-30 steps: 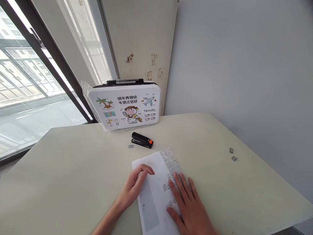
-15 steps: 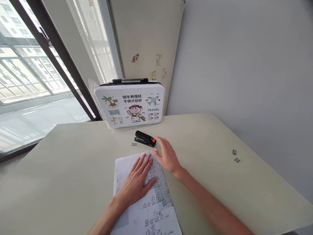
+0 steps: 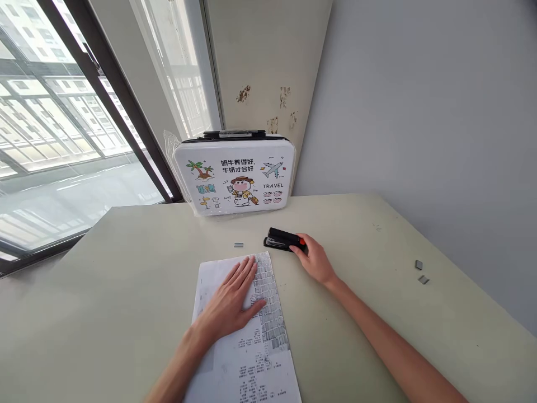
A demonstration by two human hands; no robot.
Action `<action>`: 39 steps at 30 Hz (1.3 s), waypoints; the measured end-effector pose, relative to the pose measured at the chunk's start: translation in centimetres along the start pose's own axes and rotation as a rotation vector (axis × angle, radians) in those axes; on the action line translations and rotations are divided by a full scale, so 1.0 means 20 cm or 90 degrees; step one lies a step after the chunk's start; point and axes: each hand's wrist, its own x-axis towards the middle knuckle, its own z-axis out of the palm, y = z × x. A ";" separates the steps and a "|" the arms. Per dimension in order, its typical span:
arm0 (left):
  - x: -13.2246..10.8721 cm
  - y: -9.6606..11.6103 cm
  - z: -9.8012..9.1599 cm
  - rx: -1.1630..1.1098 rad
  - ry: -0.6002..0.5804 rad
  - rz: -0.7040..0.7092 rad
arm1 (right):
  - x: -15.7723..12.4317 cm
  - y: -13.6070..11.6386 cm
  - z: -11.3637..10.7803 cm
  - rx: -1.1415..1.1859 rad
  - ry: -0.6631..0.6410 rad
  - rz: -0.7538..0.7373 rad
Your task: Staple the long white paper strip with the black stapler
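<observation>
My left hand point(image 3: 233, 299) lies flat, fingers stretched out, on a printed white sheet of paper point(image 3: 247, 358) in the middle of the pale table point(image 3: 126, 291). My right hand point(image 3: 315, 262) reaches forward and its fingers grip the orange-tipped rear end of a black stapler point(image 3: 283, 239), which lies on the table just beyond the paper's far right corner. A small strip of staples point(image 3: 239, 245) lies left of the stapler.
A white case point(image 3: 235, 176) printed with cartoon travel pictures stands upright at the table's far edge against the wall. Two small staple strips point(image 3: 420, 272) lie near the right edge by the grey wall. A large window fills the left.
My right hand left the paper, reached forward and took hold of the stapler, which has shifted right. My left hand flattened on the sheet, and the paper now lies straighter.
</observation>
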 end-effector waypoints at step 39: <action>0.37 0.29 0.02 -0.117 0.056 0.032 | -0.45 0.06 -0.39 0.086 -0.121 0.021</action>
